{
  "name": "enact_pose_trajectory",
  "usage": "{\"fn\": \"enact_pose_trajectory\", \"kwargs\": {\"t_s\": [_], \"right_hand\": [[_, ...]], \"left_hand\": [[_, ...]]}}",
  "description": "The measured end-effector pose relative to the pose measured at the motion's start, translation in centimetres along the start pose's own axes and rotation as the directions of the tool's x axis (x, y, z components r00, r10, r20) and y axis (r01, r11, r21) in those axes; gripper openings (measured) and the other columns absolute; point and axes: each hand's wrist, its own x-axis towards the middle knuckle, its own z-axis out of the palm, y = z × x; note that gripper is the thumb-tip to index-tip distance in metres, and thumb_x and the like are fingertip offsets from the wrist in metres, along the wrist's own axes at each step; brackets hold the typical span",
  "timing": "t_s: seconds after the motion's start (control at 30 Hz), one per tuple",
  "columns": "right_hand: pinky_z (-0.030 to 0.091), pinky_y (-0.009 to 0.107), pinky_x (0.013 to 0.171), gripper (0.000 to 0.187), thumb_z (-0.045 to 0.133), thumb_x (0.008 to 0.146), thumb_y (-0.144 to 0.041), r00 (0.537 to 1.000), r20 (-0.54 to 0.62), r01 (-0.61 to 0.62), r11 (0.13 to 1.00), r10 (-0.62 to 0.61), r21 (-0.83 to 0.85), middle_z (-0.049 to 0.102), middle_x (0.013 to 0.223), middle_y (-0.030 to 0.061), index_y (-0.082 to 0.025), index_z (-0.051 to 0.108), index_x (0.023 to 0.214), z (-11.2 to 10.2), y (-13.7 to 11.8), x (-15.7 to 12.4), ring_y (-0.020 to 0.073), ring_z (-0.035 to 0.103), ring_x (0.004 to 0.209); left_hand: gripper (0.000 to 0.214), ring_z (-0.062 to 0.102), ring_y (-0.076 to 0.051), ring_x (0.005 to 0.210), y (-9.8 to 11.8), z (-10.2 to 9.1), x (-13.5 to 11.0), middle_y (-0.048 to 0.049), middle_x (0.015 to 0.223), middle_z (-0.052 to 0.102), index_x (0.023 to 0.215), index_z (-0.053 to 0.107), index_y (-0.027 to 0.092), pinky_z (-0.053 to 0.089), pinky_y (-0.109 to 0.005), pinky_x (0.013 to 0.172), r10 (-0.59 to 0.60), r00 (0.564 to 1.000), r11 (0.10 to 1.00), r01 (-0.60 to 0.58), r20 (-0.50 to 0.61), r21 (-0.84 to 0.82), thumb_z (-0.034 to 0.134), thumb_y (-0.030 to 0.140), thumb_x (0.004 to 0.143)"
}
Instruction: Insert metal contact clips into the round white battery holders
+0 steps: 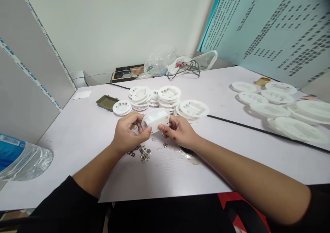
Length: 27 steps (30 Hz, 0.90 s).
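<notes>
A round white plastic battery holder [156, 119] is raised above the table, its boxy back turned toward me. My left hand [130, 130] grips its left side between thumb and fingers. On the right side, my right hand [180, 130] is closed on it, thumb on the near face and fingers behind. Small metal battery contacts [143, 154] lie in a loose heap on the table below my left hand, with a few stray ones nearer the right. Just beyond both hands stand stacks of similar white holders [168, 93], several with metal contacts in their slots.
More white discs [273, 106] spread over the right side. A black cable [244, 128] crosses the table. An olive tray [107, 102] sits at the left, a large water bottle [24, 159] at the near left. Plastic bags [180, 64] and a wooden box [126, 72] line the back.
</notes>
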Motion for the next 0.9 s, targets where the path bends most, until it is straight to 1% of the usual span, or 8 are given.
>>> {"fn": "enact_pose_trajectory", "kwargs": {"t_s": [0.13,0.27,0.37,0.5,0.6,0.73,0.8,0.9], "right_hand": [[0.038,0.025,0.046,0.06,0.071,0.075,-0.077,0.999,-0.035,-0.019,1.0,0.019,-0.002,0.056,0.052,-0.0017,-0.02,0.055,0.071,0.1,-0.3,-0.1,0.0129,0.052,0.048],[0.042,0.026,0.049,0.061,0.066,0.079,-0.079,1.0,0.003,0.018,1.0,-0.018,-0.021,0.062,0.055,0.0011,-0.019,0.058,0.07,-0.1,-0.1,0.0,0.0146,0.059,0.051],[0.051,0.028,0.058,0.067,0.05,0.088,-0.082,0.994,0.03,0.104,0.995,-0.103,-0.01,0.066,0.056,0.0035,-0.02,0.057,0.066,-0.3,0.3,0.2,0.0158,0.065,0.055],[0.054,0.028,0.059,0.058,0.052,0.093,-0.075,0.97,0.024,0.241,0.971,-0.241,0.004,0.068,0.061,0.0031,-0.019,0.061,0.077,-0.4,0.5,0.2,0.0165,0.067,0.057],[0.053,0.027,0.054,0.05,0.055,0.096,-0.067,0.918,0.022,0.395,0.915,-0.395,-0.081,0.068,0.063,0.0024,-0.02,0.063,0.084,-0.4,0.4,0.0,0.0158,0.066,0.056],[0.055,0.028,0.061,0.036,0.059,0.099,-0.053,0.796,0.069,0.594,0.754,-0.601,-0.282,0.075,0.083,0.0063,-0.02,0.071,0.107,-0.8,-0.3,-0.2,0.0157,0.067,0.064],[0.055,0.029,0.064,0.037,0.06,0.099,-0.05,0.721,0.16,0.676,0.635,-0.674,-0.373,0.076,0.092,0.0098,-0.02,0.072,0.116,-1.4,-1.4,-0.3,0.0171,0.068,0.069],[0.051,0.03,0.066,0.038,0.06,0.1,-0.05,0.683,0.419,0.728,0.511,-0.598,-0.457,0.073,0.086,0.0096,-0.021,0.075,0.118,-2.7,-4.1,-1.2,0.0195,0.067,0.074]], "left_hand": [[0.008,0.053,-0.008,0.056,-0.1,0.1,-0.1,0.0014,0.072,0.058,0.084,0.065,0.015,0.048,-0.023,0.053,0.015,1.0,0.995,-0.014,-0.007,0.099,0.069,0.021,0.08],[0.009,0.057,-0.01,0.058,-0.6,-0.2,0.1,0.0,0.073,0.063,0.089,0.067,0.015,0.051,-0.023,0.054,0.057,0.998,0.988,-0.06,0.025,0.145,0.07,0.021,0.083],[0.01,0.063,-0.013,0.067,-1.0,-1.0,0.5,-0.0023,0.078,0.069,0.094,0.069,0.017,0.056,-0.026,0.061,0.199,0.976,0.956,-0.212,0.084,0.204,0.072,0.023,0.087],[0.025,0.066,-0.016,0.078,-1.5,-2.1,1.1,-0.0062,0.09,0.073,0.109,0.071,0.018,0.057,-0.029,0.065,0.407,0.902,0.879,-0.429,0.143,0.208,0.072,0.038,0.094],[0.031,0.066,-0.016,0.08,-1.9,-2.5,1.2,-0.0074,0.091,0.073,0.118,0.07,0.018,0.056,-0.029,0.066,0.477,0.875,0.851,-0.485,0.088,0.201,0.06,0.042,0.101],[0.025,0.063,-0.015,0.07,-2.3,-2.7,1.0,-0.0051,0.08,0.07,0.105,0.073,0.017,0.052,-0.028,0.062,0.476,0.879,0.829,-0.453,0.009,0.328,0.049,0.027,0.105],[0.029,0.063,-0.015,0.067,-2.5,-2.8,0.8,-0.0044,0.076,0.069,0.101,0.073,0.017,0.05,-0.028,0.061,0.421,0.907,0.841,-0.394,0.009,0.371,0.047,0.027,0.106],[0.029,0.065,-0.016,0.067,-2.6,-2.7,0.8,-0.0047,0.076,0.071,0.098,0.073,0.017,0.051,-0.028,0.064,0.326,0.943,0.858,-0.322,0.06,0.399,0.046,0.028,0.105]]}}
